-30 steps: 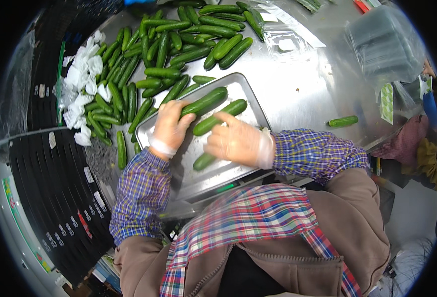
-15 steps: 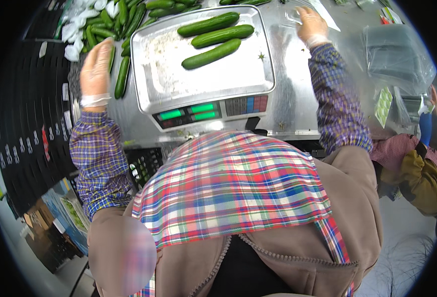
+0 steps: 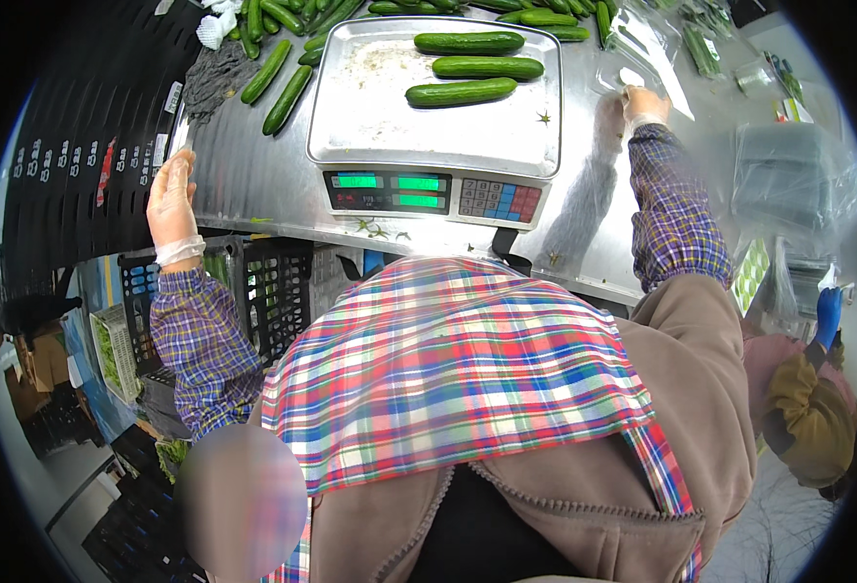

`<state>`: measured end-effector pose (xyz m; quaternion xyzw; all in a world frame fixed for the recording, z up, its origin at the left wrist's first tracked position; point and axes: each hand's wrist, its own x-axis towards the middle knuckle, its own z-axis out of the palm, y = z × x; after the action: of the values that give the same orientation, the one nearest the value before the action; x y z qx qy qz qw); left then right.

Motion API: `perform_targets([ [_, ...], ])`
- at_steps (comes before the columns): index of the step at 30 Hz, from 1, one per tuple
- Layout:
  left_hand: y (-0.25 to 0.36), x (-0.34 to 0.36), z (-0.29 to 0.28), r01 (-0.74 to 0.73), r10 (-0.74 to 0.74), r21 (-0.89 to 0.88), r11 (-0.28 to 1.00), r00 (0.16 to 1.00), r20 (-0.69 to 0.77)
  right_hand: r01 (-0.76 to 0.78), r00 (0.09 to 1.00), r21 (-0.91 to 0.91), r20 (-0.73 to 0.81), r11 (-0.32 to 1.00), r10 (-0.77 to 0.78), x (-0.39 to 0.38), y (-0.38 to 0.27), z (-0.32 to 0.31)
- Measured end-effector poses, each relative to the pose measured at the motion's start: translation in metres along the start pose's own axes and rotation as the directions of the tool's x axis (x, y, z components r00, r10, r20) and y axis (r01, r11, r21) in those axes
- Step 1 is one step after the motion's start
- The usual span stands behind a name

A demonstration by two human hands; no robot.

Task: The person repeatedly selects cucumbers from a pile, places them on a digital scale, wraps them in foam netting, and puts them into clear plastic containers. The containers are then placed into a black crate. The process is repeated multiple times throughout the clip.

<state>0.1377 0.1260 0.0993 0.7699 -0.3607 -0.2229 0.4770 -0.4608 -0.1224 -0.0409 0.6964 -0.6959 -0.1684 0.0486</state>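
My left hand (image 3: 173, 199), in a thin clear glove, is raised beside the table's left edge, fingers stretched out and nothing in them. Over on the right, my gloved right hand (image 3: 646, 105) has its fingers closed at the near edge of a clear plastic tray (image 3: 611, 70); the grip is partly hidden. Between my hands stands a weighing scale (image 3: 435, 187) with lit green displays and a steel pan (image 3: 370, 121). Three cucumbers lie on the pan's right half: a far one (image 3: 469, 43), a middle one (image 3: 488, 67) and a near one (image 3: 461, 92).
Loose cucumbers (image 3: 288, 100) lie left of the scale, with several more behind it. White foam netting (image 3: 217, 25) sits at the far left. Clear plastic bags (image 3: 788, 180) lie at the right. Black crates (image 3: 278, 291) stand below the table's left edge. A co-worker's sleeve (image 3: 805, 428) shows at right.
My left hand has drawn back from the loose cucumbers toward the table's left edge. My right hand has come nearer, and the clear tray now sits lower in view. The whole view has shifted.
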Motion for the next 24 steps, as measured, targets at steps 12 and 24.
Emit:
perform_targets([
  [12, 0.036, 0.017, 0.176, -0.604, 0.478, 0.064, 0.795, 0.687, 0.547, 0.220, 0.951, 0.415, -0.293, 0.883, -0.100, -0.060, 0.002, 0.040],
  [24, 0.050, 0.001, 0.313, -0.854, 0.310, 0.385, 0.349, 0.493, 0.813, 0.409, 0.658, 0.555, -0.729, 0.724, 0.187, -0.143, -0.093, -0.042],
])
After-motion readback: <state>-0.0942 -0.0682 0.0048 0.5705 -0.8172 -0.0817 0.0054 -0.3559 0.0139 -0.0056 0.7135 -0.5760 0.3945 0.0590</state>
